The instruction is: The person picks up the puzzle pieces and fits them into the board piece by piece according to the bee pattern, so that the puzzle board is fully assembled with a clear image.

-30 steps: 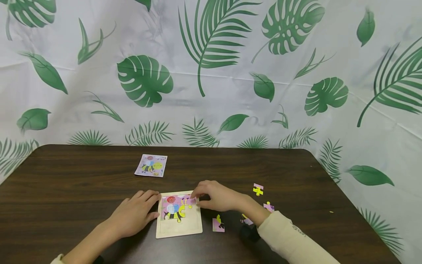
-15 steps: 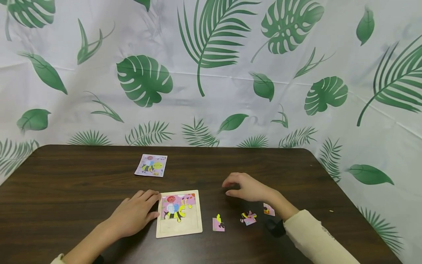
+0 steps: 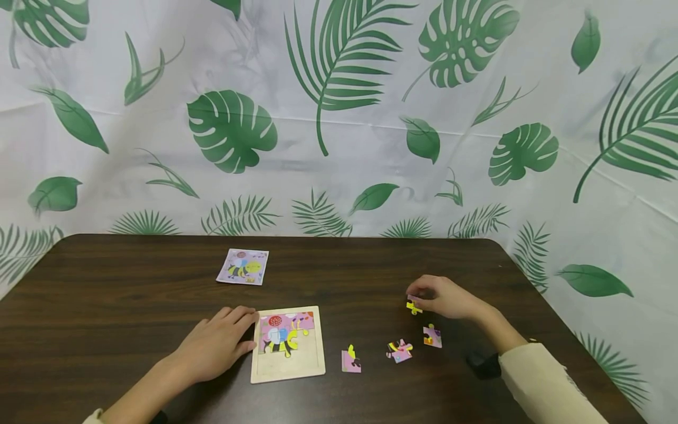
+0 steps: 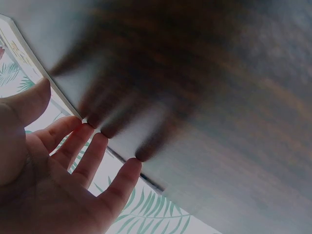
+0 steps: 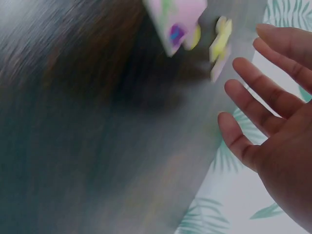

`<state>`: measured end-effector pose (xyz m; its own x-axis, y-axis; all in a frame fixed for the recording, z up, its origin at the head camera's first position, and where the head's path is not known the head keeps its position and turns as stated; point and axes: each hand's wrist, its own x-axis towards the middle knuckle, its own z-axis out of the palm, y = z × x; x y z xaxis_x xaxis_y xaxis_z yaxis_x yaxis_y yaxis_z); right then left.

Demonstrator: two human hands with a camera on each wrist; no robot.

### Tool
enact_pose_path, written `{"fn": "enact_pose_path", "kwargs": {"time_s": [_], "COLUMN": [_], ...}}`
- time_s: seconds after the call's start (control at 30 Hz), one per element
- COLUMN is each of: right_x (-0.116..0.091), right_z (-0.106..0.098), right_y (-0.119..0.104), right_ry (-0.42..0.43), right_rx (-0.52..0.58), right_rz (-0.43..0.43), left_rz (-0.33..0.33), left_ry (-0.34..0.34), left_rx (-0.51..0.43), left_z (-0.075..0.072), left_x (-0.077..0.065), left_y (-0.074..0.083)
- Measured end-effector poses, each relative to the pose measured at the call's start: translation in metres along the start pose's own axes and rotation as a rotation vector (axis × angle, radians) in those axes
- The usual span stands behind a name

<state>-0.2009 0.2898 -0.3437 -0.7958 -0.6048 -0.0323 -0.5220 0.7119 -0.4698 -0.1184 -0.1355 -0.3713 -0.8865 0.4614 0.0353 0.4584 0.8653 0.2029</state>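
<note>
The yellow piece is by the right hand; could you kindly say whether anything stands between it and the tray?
Nothing visible does: in the head view, only table lies straight between the yellow piece and the tray; the three other loose pieces lie off that line.

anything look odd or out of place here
One small thing: a tiny yellow speck lies on the table by the right sleeve, apart from the loose puzzle pieces and far smaller than any of them. It's too small to identify. Nothing looks spilled.
</note>
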Motion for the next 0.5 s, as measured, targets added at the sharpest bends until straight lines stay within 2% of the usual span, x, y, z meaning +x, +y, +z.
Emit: {"fn": "enact_pose_path", "kwargs": {"time_s": [0.23, 0.5], "right_x": [-0.006, -0.006], "right_z": [0.003, 0.009], "right_y": [0.014, 0.020], "right_ry": [-0.009, -0.022], "right_rx": [0.001, 0.036], "right_rz": [-0.013, 0.003], "left_rz": [0.003, 0.006], "left_ry": [0.001, 0.011], "left_rx": [-0.002, 0.005], "left_z": [0.000, 0.000], "left_x": [0.000, 0.000], "left_y": [0.000, 0.000]}}
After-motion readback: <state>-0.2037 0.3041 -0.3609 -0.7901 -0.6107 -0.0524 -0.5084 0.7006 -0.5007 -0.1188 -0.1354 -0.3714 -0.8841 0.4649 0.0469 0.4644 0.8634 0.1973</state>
